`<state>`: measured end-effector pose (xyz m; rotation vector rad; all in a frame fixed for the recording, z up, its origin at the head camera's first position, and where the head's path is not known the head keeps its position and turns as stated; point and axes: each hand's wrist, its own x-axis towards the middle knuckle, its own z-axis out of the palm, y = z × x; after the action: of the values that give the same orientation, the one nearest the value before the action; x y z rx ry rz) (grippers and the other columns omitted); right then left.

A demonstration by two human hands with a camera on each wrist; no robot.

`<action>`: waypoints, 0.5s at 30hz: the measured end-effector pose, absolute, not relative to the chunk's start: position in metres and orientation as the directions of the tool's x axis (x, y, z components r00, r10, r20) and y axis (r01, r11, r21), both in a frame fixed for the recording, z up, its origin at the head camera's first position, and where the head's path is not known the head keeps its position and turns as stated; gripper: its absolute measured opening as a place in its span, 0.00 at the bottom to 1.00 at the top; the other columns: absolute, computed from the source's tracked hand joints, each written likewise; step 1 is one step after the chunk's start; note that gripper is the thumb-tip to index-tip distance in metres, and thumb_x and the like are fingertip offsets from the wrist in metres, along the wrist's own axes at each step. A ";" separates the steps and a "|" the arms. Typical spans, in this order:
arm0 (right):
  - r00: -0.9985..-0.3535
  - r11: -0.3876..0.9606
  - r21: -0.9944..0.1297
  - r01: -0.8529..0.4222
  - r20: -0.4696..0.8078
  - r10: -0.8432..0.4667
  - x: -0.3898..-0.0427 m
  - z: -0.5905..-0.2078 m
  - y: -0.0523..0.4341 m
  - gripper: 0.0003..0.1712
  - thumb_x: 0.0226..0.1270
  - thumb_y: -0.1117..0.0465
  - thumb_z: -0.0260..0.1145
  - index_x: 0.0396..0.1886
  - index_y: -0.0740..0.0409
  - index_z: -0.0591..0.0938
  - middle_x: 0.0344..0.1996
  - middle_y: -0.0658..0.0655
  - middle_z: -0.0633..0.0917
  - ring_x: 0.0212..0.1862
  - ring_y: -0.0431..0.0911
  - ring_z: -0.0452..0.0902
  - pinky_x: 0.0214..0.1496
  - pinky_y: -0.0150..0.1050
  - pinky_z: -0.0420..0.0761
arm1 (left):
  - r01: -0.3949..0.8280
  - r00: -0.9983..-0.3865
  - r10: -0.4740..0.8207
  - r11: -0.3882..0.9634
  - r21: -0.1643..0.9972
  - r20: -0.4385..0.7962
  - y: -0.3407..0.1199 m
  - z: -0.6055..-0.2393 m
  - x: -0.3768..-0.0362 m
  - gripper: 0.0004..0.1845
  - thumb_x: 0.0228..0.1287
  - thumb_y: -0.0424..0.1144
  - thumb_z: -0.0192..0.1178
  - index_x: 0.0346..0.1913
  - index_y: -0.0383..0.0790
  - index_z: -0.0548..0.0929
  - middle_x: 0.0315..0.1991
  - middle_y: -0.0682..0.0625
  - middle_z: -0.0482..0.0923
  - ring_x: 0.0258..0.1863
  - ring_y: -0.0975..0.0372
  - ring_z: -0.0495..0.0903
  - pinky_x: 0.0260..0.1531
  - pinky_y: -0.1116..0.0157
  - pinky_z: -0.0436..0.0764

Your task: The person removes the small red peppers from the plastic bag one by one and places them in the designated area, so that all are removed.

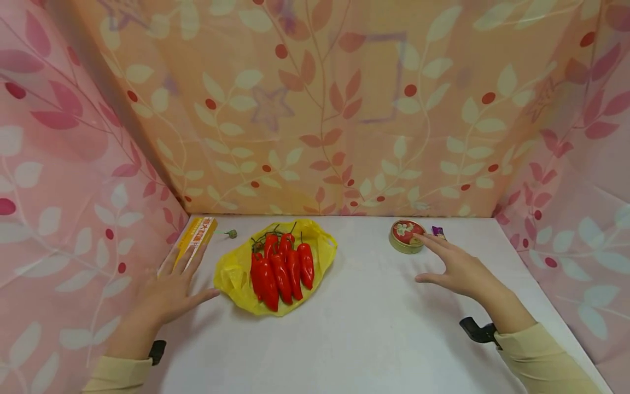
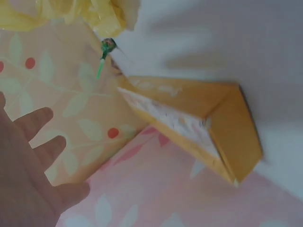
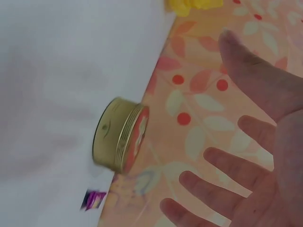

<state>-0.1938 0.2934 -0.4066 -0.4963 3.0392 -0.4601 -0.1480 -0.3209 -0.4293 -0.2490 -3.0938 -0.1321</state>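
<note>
My left hand (image 1: 169,295) is held over the table's left side, fingers spread and holding nothing. Nearest to it is a long yellow-orange box (image 1: 199,235) with white lettering, partly covered by the fingers in the head view. A small green lollipop (image 2: 109,45) lies beside that box. Several red peppers (image 1: 280,268) with green stems lie on a crumpled yellow plastic bag (image 1: 322,246). On the right, my right hand (image 1: 462,271) hovers with straight, parted fingers and an empty palm. Close to its fingertips stands a round gold tin (image 3: 113,135) with a red flowered lid.
A small purple wrapped candy (image 3: 93,200) lies behind the right fingers, next to the tin. The white table (image 1: 354,339) is bordered by a leaf-patterned cloth wall (image 1: 325,137) at the back and pink ones at both sides. Black straps show at both wrists.
</note>
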 end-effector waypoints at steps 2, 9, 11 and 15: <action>-0.946 0.896 -0.309 -0.319 0.041 -0.323 -0.195 -0.409 0.287 0.57 0.53 0.26 0.69 0.78 0.45 0.63 0.74 0.68 0.66 0.70 0.71 0.64 0.55 0.78 0.69 | 0.166 -0.986 0.161 0.979 0.118 0.052 -0.319 -0.433 -0.149 0.59 0.61 0.77 0.52 0.82 0.54 0.34 0.80 0.36 0.49 0.77 0.36 0.44 0.61 0.22 0.45; -0.927 0.844 -0.386 -0.374 0.127 -0.353 -0.201 -0.415 0.260 0.48 0.59 0.40 0.75 0.75 0.52 0.68 0.70 0.66 0.72 0.69 0.66 0.69 0.61 0.70 0.71 | 0.151 -0.988 0.146 0.906 0.394 0.044 -0.311 -0.441 -0.150 0.59 0.62 0.70 0.58 0.82 0.55 0.31 0.75 0.32 0.60 0.72 0.34 0.59 0.65 0.30 0.59; -0.918 0.817 -0.420 -0.394 0.142 -0.370 -0.204 -0.417 0.250 0.46 0.60 0.43 0.75 0.75 0.51 0.69 0.70 0.63 0.73 0.70 0.64 0.69 0.63 0.68 0.71 | 0.139 -0.989 0.149 0.876 0.462 0.016 -0.307 -0.442 -0.150 0.58 0.64 0.69 0.58 0.81 0.58 0.31 0.72 0.32 0.65 0.68 0.34 0.66 0.60 0.31 0.68; -0.893 0.767 -0.460 -0.447 0.175 -0.415 -0.207 -0.420 0.231 0.43 0.62 0.47 0.75 0.75 0.48 0.69 0.71 0.57 0.74 0.67 0.58 0.74 0.63 0.64 0.74 | 0.104 -0.990 0.139 0.852 0.512 -0.031 -0.298 -0.442 -0.151 0.53 0.67 0.69 0.54 0.82 0.60 0.33 0.67 0.35 0.72 0.62 0.38 0.74 0.50 0.38 0.79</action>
<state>-0.2075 0.2308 -0.4197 -0.7353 3.0119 -0.8089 -0.1515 -0.2985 -0.4421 -0.2023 -3.0873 -0.8481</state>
